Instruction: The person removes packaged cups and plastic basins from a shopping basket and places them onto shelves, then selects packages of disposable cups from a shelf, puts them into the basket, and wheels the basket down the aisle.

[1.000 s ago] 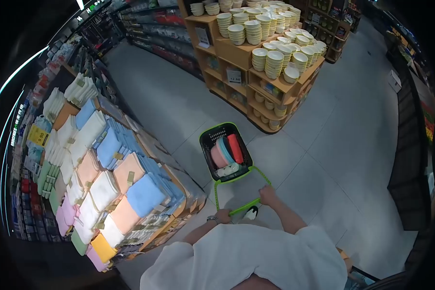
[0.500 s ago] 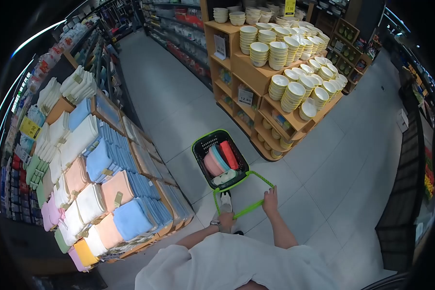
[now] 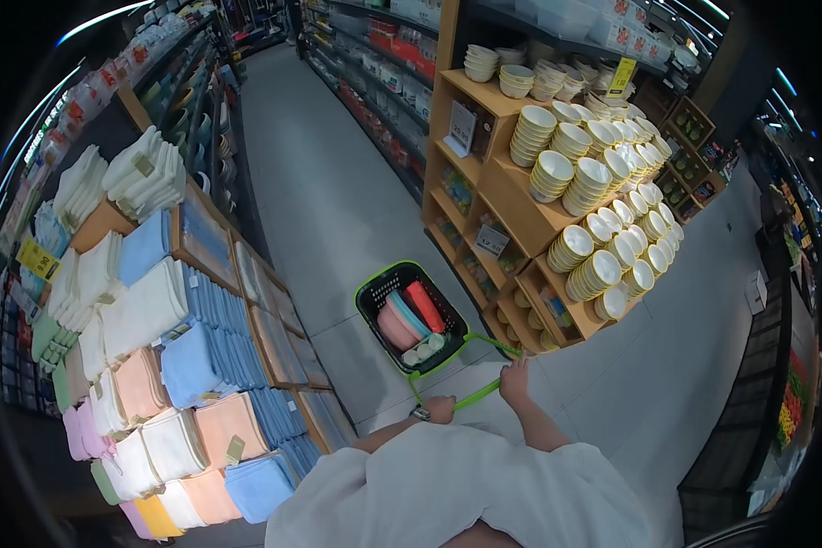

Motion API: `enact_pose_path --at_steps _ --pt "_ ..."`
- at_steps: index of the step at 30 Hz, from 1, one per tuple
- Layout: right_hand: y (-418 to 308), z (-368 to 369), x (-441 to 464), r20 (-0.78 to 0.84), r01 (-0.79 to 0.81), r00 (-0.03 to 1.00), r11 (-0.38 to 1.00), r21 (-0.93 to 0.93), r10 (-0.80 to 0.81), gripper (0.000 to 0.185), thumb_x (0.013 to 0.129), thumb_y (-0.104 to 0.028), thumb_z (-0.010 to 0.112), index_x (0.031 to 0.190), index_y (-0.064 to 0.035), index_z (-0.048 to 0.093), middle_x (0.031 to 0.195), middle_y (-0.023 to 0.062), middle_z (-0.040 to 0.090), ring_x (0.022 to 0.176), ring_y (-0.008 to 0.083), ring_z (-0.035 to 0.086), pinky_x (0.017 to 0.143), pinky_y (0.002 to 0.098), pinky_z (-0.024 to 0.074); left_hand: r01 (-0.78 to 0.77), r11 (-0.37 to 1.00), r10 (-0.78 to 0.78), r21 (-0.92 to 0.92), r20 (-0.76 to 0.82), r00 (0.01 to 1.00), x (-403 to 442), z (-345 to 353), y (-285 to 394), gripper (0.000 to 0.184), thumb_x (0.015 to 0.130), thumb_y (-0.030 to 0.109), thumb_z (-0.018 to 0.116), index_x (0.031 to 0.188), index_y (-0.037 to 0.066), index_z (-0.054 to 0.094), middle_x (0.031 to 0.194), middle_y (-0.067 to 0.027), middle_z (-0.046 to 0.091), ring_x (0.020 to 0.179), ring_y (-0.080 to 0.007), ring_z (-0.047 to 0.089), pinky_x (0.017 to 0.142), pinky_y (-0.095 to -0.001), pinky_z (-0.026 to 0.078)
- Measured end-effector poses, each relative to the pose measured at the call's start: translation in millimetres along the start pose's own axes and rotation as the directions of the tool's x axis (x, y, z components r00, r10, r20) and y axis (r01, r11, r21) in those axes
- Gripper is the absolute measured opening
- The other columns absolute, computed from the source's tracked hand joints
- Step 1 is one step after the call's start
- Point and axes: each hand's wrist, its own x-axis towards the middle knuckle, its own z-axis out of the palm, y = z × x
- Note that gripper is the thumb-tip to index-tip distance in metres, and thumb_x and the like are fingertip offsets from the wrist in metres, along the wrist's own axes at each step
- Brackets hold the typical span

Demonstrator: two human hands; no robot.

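A black shopping basket point(image 3: 371, 321) with a green rim is in front of me, low over the tiled floor. Its long green handle point(image 3: 478, 394) reaches back to my body. My left hand point(image 3: 440, 409), with a watch at the wrist, is closed round the handle's left end. My right hand point(image 3: 514, 377) grips the right corner. Inside the basket are a pink round item point(image 3: 398, 326), a light blue one point(image 3: 410, 312) beside it, a red package point(image 3: 425, 306) and a pale greenish bundle point(image 3: 424, 349).
Folded towels point(image 3: 192, 376) in stacks fill a wooden display on the left. Stacked white bowls with yellow rims point(image 3: 593, 269) stand on a stepped wooden shelf point(image 3: 519, 196) on the right. Between them a tiled aisle point(image 3: 292, 155) runs ahead. A dark stand point(image 3: 744, 393) is far right.
The view has moved forward and turned slightly left. The bowl shelf looks nearer and the towels sit lower. Both hands still hold the basket's handle, and its contents look the same.
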Motion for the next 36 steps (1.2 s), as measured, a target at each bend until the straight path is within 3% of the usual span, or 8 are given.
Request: enact_pose_path --at_steps 3,8,12,15,21,28,31,36 --pt "-12.3 -10.9 64.7 -0.078 0.028 0.996 0.998 -0.061 -0.033 0.021 0.087 -0.010 0.061 0.099 -0.0011 0.076 0.120 0.0317 0.063 0.142 0.0544 0.036 0.120 0.0634 0.0233 0.045 0.999 -0.043 0.012 -0.089 0.995 23.1 -49.2 -20.7 0.024 0.088 0.012 0.056 0.107 0.001 0.064 0.088 -0.0245 0.071 0.085 -0.0422 0.071 0.075 -0.0550 0.055" --pt "-35.0 -16.0 135.8 0.344 0.227 0.921 0.970 -0.091 -0.183 0.025 0.087 -0.013 0.063 0.106 -0.0082 0.078 0.111 0.0217 0.072 0.132 0.0492 0.052 0.118 0.0657 0.0197 -0.022 0.998 0.034 0.055 -0.223 0.974 37.6 -72.0 -68.7 0.023 0.089 0.012 0.054 0.111 0.006 0.061 0.087 -0.0220 0.072 0.082 -0.0414 0.072 0.071 -0.0558 0.055" --pt "-56.1 -15.0 159.2 0.330 0.244 0.926 0.957 -0.157 -0.182 0.024 0.087 -0.013 0.063 0.106 -0.0089 0.078 0.109 0.0155 0.074 0.124 0.0414 0.060 0.118 0.0647 0.0190 0.129 0.982 -0.108 0.136 -0.154 0.982 47.5 -95.6 -87.5 0.026 0.091 0.015 0.054 0.116 0.008 0.058 0.082 -0.0205 0.072 0.076 -0.0400 0.073 0.064 -0.0570 0.054" --pt "-45.0 -1.5 187.8 0.259 0.303 0.936 0.921 -0.245 -0.239 0.022 0.084 -0.015 0.067 0.102 -0.0087 0.078 0.107 0.0144 0.074 0.118 0.0363 0.064 0.116 0.0577 0.0284 0.086 0.982 -0.076 0.168 -0.065 0.995 72.6 -112.4 -103.0 0.027 0.093 0.018 0.054 0.118 0.009 0.054 0.079 -0.0192 0.072 0.072 -0.0391 0.073 0.059 -0.0575 0.053" --pt "-51.3 -47.7 291.7 0.352 0.415 0.827 0.898 0.145 -0.439 0.020 0.076 -0.019 0.072 0.092 -0.0060 0.075 0.095 0.0182 0.074 0.103 0.0346 0.070 0.095 0.0438 0.0512 0.092 0.975 -0.099 0.201 0.023 0.995 127.5 -167.1 -190.8 0.031 0.091 0.016 0.054 0.121 0.007 0.054 0.079 -0.0188 0.073 0.072 -0.0386 0.073 0.058 -0.0551 0.055" --pt "-128.2 -52.8 402.1 0.185 0.570 0.744 0.754 0.327 -0.642 0.020 0.077 -0.020 0.069 0.091 -0.0051 0.073 0.089 0.0165 0.073 0.087 0.0356 0.072 0.080 0.0483 0.0567 0.506 0.714 -0.462 0.483 -0.217 0.860 121.7 -269.2 -250.6 0.022 0.088 0.015 0.059 0.104 0.005 0.070 0.112 -0.0182 0.067 0.105 -0.0357 0.064 0.089 -0.0481 0.048" --pt "-147.7 -56.3 439.2 0.119 0.610 0.725 0.713 0.346 -0.678 0.018 0.078 -0.019 0.067 0.091 -0.0073 0.072 0.089 0.0141 0.074 0.087 0.0342 0.072 0.083 0.0485 0.0549 0.700 0.603 -0.554 0.382 -0.430 0.713 137.7 -289.5 -268.8 0.021 0.088 0.015 0.059 0.105 0.008 0.069 0.119 -0.0203 0.063 0.104 -0.0359 0.064 0.088 -0.0466 0.050" --pt "-158.9 -65.9 505.9 0.162 0.629 0.705 0.714 0.309 -0.691 0.019 0.079 -0.022 0.067 0.092 -0.0082 0.073 0.089 0.0143 0.074 0.089 0.0340 0.073 0.081 0.0500 0.0528 0.770 0.623 -0.695 0.133 -0.358 0.624 165.2 -304.6 -271.7 0.027 0.090 0.020 0.062 0.114 0.008 0.067 0.125 -0.0193 0.060 0.103 -0.0356 0.063 0.086 -0.0464 0.051"
